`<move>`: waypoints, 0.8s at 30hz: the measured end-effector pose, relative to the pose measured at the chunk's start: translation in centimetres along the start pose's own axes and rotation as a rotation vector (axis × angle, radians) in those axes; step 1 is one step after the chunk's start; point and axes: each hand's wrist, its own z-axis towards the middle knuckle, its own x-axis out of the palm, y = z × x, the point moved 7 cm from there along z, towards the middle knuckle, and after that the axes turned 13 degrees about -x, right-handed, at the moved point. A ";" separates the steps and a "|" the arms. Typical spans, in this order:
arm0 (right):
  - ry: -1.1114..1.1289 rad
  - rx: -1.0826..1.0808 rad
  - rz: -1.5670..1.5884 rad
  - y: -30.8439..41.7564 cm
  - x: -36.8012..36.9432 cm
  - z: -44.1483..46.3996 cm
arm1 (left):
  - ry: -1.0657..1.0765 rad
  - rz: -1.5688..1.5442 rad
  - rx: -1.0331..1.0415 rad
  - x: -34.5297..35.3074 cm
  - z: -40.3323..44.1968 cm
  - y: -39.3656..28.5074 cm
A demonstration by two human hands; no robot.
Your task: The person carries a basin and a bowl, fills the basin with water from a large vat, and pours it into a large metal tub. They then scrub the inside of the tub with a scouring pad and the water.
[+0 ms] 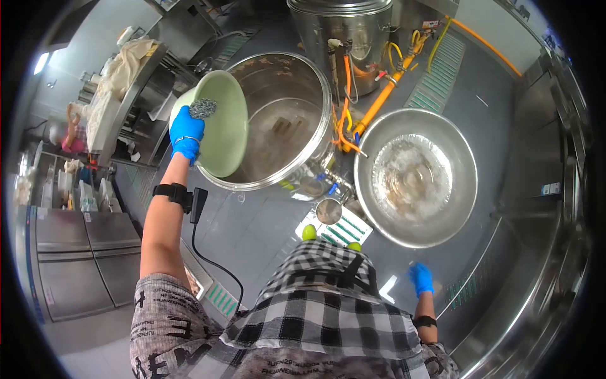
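Note:
My left hand (187,131), in a blue glove, grips the near rim of a pale green basin (228,126). A steel wool scrubber (203,108) is pressed at its fingers against the rim. The basin is tipped on its side over the left edge of a large steel pot (287,136), whose wet bottom shows. Low on my right side, my right hand (421,278), also gloved in blue, hangs with loosely bent fingers and nothing visible in it. Nearest to it is a wide steel bowl (464,189) with some cloudy liquid at its bottom.
A second steel vat (347,38) stands behind the pot. Orange hoses and a pipe (379,104) run between pot and bowl. A small round container (329,211) sits by my shoes on a slotted drain cover (346,226). Another person (71,134) is at the far left.

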 end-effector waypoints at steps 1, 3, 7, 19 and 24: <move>-0.016 0.001 0.012 -0.3 -0.5 0.1 | -0.008 0.000 -0.003 -0.3 -0.1 0.5; -0.012 -0.003 0.008 -0.3 -1.0 -0.2 | -0.049 -0.106 -0.069 -0.4 0.1 2.9; -0.016 -0.020 -0.048 0.2 -0.8 -1.6 | 0.153 -0.728 -0.237 0.7 -0.5 6.6; 0.363 -0.349 -0.094 16.1 17.1 -9.4 | 0.518 -1.655 -0.428 -0.5 -7.7 8.2; 0.639 -0.590 0.143 26.9 25.8 -17.7 | 0.887 -1.664 -0.579 2.2 -13.2 4.0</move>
